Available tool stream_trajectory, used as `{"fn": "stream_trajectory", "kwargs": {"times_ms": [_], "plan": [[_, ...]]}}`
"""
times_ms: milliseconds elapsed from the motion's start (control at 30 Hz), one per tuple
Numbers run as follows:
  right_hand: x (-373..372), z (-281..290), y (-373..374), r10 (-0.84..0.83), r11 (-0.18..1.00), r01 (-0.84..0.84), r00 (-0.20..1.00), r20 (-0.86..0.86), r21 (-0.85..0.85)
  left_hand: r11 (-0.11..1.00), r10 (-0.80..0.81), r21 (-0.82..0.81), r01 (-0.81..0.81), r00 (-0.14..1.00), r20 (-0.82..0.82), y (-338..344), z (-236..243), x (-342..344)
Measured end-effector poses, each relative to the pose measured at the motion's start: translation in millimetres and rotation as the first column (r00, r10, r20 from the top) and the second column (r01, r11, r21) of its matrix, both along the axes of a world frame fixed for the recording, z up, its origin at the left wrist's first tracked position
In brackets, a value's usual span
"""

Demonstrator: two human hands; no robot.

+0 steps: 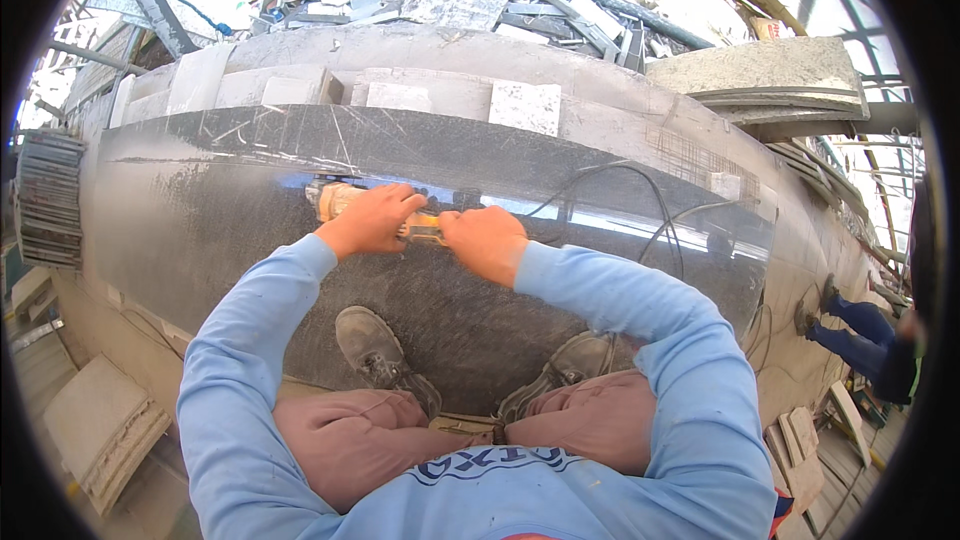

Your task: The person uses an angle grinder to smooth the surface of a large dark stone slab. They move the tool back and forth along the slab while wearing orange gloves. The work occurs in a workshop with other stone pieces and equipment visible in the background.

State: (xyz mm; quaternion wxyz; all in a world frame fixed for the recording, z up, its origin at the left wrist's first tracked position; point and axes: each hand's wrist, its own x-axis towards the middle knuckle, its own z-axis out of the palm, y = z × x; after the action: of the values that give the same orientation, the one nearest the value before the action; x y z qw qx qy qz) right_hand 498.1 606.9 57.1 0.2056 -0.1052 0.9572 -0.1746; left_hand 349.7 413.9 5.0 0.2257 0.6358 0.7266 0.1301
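Observation:
A dusty yellow angle grinder lies horizontally across a large dark, partly polished stone slab, its head toward the left near a scratched line. My left hand is closed over the front of the tool's body. Farther right, my right hand grips its rear part. Its black cable loops over the slab to the right. My shoes rest on the slab below the grinder, one on either side.
Pale blocks stand beyond the slab, with broken stone pieces behind. Stacked strips and offcuts lie left. At right are a curved pale piece and another person's legs in dark blue trousers.

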Motion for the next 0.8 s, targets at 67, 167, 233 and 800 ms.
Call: {"fn": "stream_trajectory", "kwargs": {"times_ms": [67,167,233,800], "plan": [[11.5,9.1,5.4,-0.019,1.0,0.018,0.999,0.037,0.022,1.0,-0.007,0.001,0.007,1.0,0.004,9.3,2.3,11.2],[18.1,12.5,11.6,-0.02,0.998,0.018,0.999,0.039,0.062,1.0,-0.007,0.008,0.007,1.0,0.02,14.1,2.3,15.5],[18.2,3.6,10.1,-0.015,0.999,0.015,1.0,-0.028,0.03,1.0,-0.002,0.004,0.002,1.0,0.018,13.8,0.3,13.9],[19.6,14.5,11.9,-0.006,1.0,0.006,1.0,-0.009,0.025,1.0,-0.004,-0.022,0.004,1.0,0.023,16.6,8.4,16.8]]}}
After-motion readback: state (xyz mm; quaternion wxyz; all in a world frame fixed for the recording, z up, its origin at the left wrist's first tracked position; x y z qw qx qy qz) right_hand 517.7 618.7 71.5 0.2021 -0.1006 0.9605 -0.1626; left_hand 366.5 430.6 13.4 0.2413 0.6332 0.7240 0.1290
